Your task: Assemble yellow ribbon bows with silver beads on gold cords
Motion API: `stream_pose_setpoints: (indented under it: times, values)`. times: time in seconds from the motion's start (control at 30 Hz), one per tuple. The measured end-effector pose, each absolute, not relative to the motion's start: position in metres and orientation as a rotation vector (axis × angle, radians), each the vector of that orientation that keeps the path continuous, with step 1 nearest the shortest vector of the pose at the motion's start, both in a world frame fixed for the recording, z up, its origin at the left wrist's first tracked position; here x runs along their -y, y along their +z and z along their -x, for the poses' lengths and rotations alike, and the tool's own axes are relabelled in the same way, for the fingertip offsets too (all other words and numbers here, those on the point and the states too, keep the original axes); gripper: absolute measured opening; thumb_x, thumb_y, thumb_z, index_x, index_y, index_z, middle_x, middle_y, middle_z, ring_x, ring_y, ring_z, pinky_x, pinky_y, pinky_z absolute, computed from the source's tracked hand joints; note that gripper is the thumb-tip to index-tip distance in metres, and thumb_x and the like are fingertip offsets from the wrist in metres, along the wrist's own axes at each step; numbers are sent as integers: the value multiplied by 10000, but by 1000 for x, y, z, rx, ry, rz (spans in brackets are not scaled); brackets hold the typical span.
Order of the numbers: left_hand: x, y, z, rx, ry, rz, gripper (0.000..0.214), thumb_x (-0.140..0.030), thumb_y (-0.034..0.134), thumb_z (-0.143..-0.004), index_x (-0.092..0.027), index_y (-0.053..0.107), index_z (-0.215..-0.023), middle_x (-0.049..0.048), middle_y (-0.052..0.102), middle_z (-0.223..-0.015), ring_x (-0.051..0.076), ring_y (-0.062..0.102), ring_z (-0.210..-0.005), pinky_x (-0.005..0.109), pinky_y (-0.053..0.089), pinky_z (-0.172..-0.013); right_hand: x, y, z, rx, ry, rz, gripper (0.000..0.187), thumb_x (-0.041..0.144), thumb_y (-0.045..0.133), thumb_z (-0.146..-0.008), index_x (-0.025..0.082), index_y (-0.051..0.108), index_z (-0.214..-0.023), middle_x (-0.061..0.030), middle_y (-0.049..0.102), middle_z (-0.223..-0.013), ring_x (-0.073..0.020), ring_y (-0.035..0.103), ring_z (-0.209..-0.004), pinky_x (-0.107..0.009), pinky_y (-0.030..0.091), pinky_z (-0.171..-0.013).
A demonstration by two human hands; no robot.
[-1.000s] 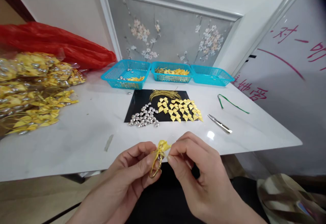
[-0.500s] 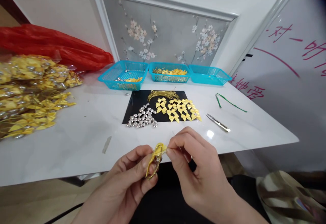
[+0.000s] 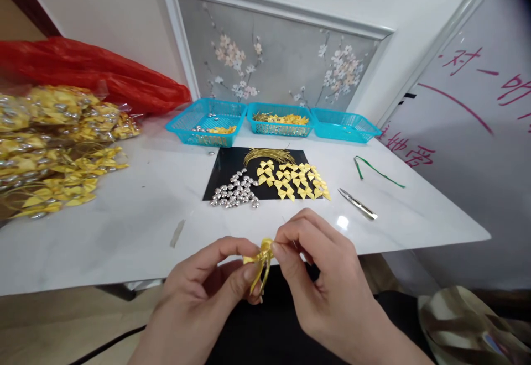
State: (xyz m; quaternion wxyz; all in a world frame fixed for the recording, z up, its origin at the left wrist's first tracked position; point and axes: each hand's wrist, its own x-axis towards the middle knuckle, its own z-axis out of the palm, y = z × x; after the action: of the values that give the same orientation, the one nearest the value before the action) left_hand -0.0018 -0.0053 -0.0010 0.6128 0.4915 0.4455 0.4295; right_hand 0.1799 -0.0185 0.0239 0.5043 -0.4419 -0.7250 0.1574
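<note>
Yellow ribbon bow (image 3: 266, 248) with a narrow gold cord loop (image 3: 266, 281) sits between our two hands, over the near edge of the glossy white table (image 3: 124, 243). Our left hand (image 3: 203, 290) pinches it from the left between thumb and fingers. Our right hand (image 3: 321, 265) has thumb and forefinger pressed together on its right edge; whether they grip ribbon or cord we cannot tell. Beyond our hands, shiny rounded silver beads (image 3: 235, 191), small yellow bows (image 3: 295, 178) in rough columns and a sheaf of thin gold cords (image 3: 269, 156) lie on a flat black mat (image 3: 222, 160), some beads and bows overlapping its near edge. To the right we see slim metal snips (image 3: 357, 204).
</note>
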Motion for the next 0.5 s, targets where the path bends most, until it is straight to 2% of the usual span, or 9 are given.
stream_pose_setpoints:
  times: [0.1, 0.2, 0.33, 0.5]
  values:
    - [4, -6, 4, -1060, 1046, -1146, 231, -389, 869, -795, -350, 775, -1002, -50, 764, -793, 106, 677, -632, 135, 567, -610, 18, 22, -179, 1786, 283, 1112, 170, 56, 506, -955, 186, 543, -851, -12, 561, -793, -136, 546, -698, -266, 439, -598]
    - [3, -5, 2, -1051, 1111, -1045, 306, -382, 917, -735, -350, 781, -1007, -52, 762, -899, 91, 676, -642, 130, 583, -617, 19, 17, -176, 1793, 195, 1153, 176, 69, 484, -977, 189, 543, -863, -23, 564, -805, -155, 549, -704, -291, 442, -608]
    - [2, 2, -5, -983, 1098, -704, 358, -299, 1000, -599, -286, 822, -909, -36, 747, -860, 101, 688, -671, 153, 617, -623, 18, 9, -172, 1767, 151, 1139, 183, 62, 473, -992, 191, 547, -887, -25, 561, -819, -157, 556, -707, -293, 457, -630]
    - [2, 6, -10, -987, 1051, -314, 525, -159, 1063, -337, -219, 839, -808, 2, 762, -768, 120, 701, -620, 192, 645, -570, 18, 10, -171, 1747, 207, 1109, 183, 74, 470, -1000, 181, 559, -881, -21, 563, -824, -143, 555, -709, -279, 464, -634]
